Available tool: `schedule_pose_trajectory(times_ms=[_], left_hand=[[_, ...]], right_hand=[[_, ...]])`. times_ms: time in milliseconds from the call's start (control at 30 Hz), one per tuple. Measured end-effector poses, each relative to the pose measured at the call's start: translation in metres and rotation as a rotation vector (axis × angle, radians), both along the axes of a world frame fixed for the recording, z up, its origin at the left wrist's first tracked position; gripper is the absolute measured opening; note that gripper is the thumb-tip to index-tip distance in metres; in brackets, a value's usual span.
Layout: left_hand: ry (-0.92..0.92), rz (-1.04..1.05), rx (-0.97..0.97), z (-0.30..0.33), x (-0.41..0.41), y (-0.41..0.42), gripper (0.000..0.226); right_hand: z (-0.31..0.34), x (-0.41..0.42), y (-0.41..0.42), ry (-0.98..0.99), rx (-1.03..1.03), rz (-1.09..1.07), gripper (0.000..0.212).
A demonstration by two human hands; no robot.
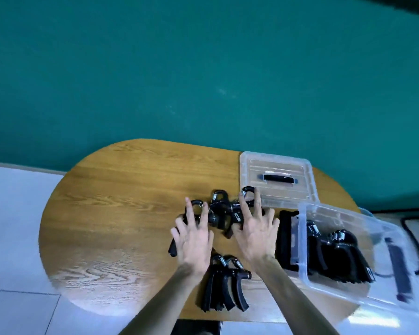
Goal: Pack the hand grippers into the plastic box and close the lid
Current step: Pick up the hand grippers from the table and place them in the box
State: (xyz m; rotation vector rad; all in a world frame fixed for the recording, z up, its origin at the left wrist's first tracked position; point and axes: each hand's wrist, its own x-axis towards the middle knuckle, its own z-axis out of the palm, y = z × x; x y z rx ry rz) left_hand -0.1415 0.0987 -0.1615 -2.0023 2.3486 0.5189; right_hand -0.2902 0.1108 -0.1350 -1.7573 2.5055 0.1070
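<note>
Several black hand grippers with metal springs lie in a loose pile (pixel 221 211) at the middle of the wooden table (pixel 121 213). My left hand (pixel 194 235) rests on the pile's left side with fingers spread over one gripper. My right hand (pixel 254 226) covers the pile's right side, fingers spread too. Two more hand grippers (pixel 224 284) lie between my forearms near the front edge. The clear plastic box (pixel 305 257) stands at the right with several grippers (pixel 341 252) inside. Its clear lid (pixel 276 177) with a black handle lies flat behind the pile.
A black flat object (pixel 284 240) lies against the box's left wall. The box overhangs the table's right edge. Black cables (pixel 416 243) run on the floor at the right. A green wall rises behind the table. White floor tiles (pixel 15 213) show at the left.
</note>
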Motion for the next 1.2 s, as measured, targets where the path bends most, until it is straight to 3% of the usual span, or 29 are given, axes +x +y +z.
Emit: schedule_pose_trajectory(times_ms=[433,700,933,1200], left_hand=[[0.169,-0.158,-0.108,0.052,-0.194,0.039,0.066],[0.150,-0.220,-0.086,0.047,-0.303,0.078,0.065],[0.069,-0.179,0.033,0.003,-0.340,0.092,0.067],[-0.007,-0.163,0.092,-0.036,-0.347,0.094,0.067]], right_hand=[[0.046,-0.164,0.089,-0.031,-0.190,-0.229,0.083],[0.030,-0.274,0.139,-0.078,-0.134,-0.305,0.085],[-0.018,-0.322,0.155,-0.186,-0.023,-0.278,0.086],[-0.063,-0.329,0.150,-0.304,-0.039,-0.201,0.087]])
